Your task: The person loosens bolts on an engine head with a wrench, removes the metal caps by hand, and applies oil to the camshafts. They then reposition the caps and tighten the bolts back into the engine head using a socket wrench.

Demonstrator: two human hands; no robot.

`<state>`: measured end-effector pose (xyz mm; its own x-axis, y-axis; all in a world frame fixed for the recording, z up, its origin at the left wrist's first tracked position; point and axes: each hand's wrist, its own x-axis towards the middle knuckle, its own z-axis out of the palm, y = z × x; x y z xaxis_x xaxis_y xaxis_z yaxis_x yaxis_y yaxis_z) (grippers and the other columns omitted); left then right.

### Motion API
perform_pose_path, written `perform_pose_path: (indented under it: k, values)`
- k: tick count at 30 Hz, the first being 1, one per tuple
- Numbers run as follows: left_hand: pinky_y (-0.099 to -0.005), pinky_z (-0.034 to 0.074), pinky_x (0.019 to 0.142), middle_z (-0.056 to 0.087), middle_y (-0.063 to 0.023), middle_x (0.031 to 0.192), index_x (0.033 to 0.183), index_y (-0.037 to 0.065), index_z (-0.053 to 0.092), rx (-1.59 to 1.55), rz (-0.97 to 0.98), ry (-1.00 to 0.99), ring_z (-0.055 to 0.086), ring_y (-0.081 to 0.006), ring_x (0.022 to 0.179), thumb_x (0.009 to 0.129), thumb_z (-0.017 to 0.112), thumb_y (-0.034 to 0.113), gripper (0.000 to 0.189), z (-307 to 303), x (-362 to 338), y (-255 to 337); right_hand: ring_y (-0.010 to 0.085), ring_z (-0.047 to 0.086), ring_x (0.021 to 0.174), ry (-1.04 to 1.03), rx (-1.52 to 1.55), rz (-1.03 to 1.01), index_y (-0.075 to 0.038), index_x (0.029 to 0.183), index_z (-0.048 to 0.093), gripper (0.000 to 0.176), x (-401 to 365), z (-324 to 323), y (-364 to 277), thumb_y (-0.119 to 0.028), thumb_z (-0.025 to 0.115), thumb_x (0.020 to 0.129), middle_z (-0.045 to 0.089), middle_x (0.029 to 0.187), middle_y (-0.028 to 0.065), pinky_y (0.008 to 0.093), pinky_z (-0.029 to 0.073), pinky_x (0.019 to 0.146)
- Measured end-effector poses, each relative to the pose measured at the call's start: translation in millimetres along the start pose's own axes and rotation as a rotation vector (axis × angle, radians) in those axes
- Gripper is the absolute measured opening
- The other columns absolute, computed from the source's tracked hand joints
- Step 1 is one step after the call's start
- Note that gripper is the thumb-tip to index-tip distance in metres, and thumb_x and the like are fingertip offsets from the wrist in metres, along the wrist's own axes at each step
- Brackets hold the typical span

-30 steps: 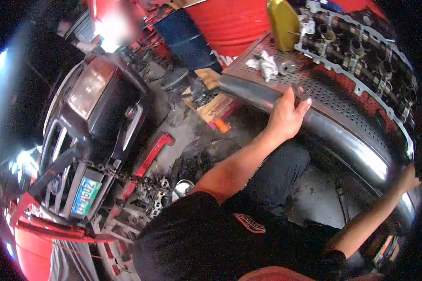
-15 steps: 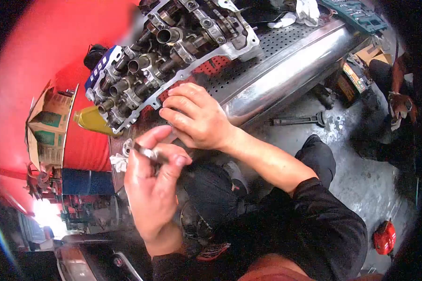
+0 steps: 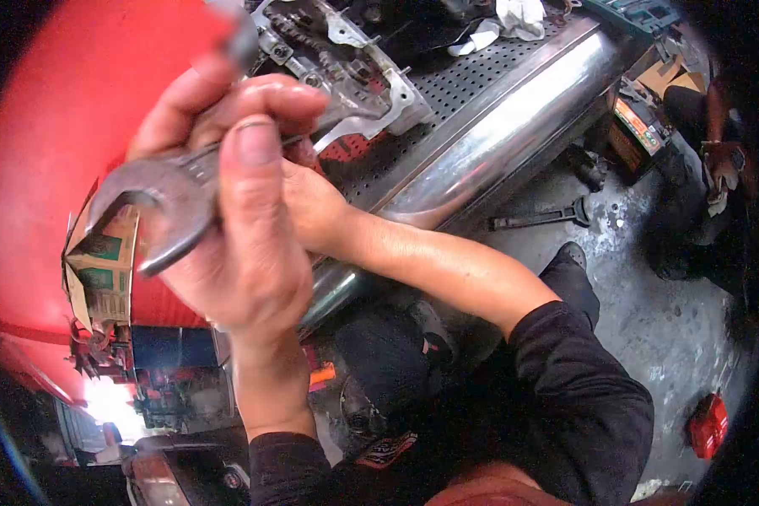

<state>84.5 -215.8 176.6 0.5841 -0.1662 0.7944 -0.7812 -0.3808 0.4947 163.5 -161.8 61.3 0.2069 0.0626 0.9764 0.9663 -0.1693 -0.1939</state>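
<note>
Close to the camera, my left hand (image 3: 257,244) is closed on a large open-ended wrench (image 3: 164,198), its thumb pressed along the metal. The wrench's open jaw points down and left. Behind it, my right hand (image 3: 316,202) is mostly covered, and its fingers are too hidden to show whether they hold anything. Beyond both hands lies a metal cylinder head (image 3: 346,63) with camshaft parts, partly blocked by my left hand. It rests on a perforated surface (image 3: 460,80).
A rounded shiny metal edge (image 3: 514,101) runs diagonally beside the perforated surface. White cloths (image 3: 519,18) and a green tray (image 3: 637,18) are at the top. A long dark tool (image 3: 540,219) and a red object (image 3: 708,426) are on the floor. Another person's hand (image 3: 721,164) shows at right.
My left hand has risen toward the camera, bringing the wrench into clear view and covering much of the cylinder head. My right hand is now largely hidden behind it.
</note>
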Motion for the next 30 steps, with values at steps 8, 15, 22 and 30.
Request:
perform_pose_path:
  k: [8,15,22,30]
  values:
    - [-0.0263,0.054,0.077,0.071,-0.0085,0.098,0.127,-0.004,0.047,0.206,-0.070,-0.018,0.068,-0.0149,0.086,0.100,0.059,0.011,0.032,16,31,-30,0.0313,0.052,0.130,0.179,-0.228,-0.077,0.000,0.126,0.059,0.047,3,13,10,-0.022,0.055,0.085,0.057,0.134,0.0197,0.0497,0.033,0.117]
    - [-0.0457,0.050,0.081,0.060,-0.0243,0.094,0.112,-0.002,0.050,0.324,0.120,-0.135,0.064,-0.0405,0.091,0.081,0.060,-0.001,0.032,24,21,-42,0.0301,0.042,0.139,-0.320,-0.279,-0.116,-0.010,0.151,0.041,0.070,-4,-14,9,-0.023,0.059,0.085,0.045,0.149,0.0144,0.0521,0.026,0.119]
    - [-0.0388,0.054,0.075,0.066,-0.0160,0.087,0.109,-0.003,0.050,0.461,0.100,-0.140,0.068,-0.0300,0.082,0.088,0.062,0.005,0.026,19,34,-29,0.0318,0.049,0.132,-0.213,-0.325,-0.188,-0.007,0.141,0.051,0.059,-2,-13,7,-0.018,0.060,0.084,0.053,0.141,0.0160,0.0529,0.030,0.116]
    - [-0.0296,0.053,0.083,0.064,-0.0058,0.093,0.131,0.002,0.044,0.453,0.145,0.097,0.064,-0.0135,0.085,0.089,0.062,-0.005,0.046,-58,-49,68,0.0201,0.055,0.118,-0.129,0.576,0.270,0.000,0.137,0.050,0.040,-36,-38,-24,-0.018,0.052,0.101,0.056,0.131,0.0096,0.0382,0.040,0.106]
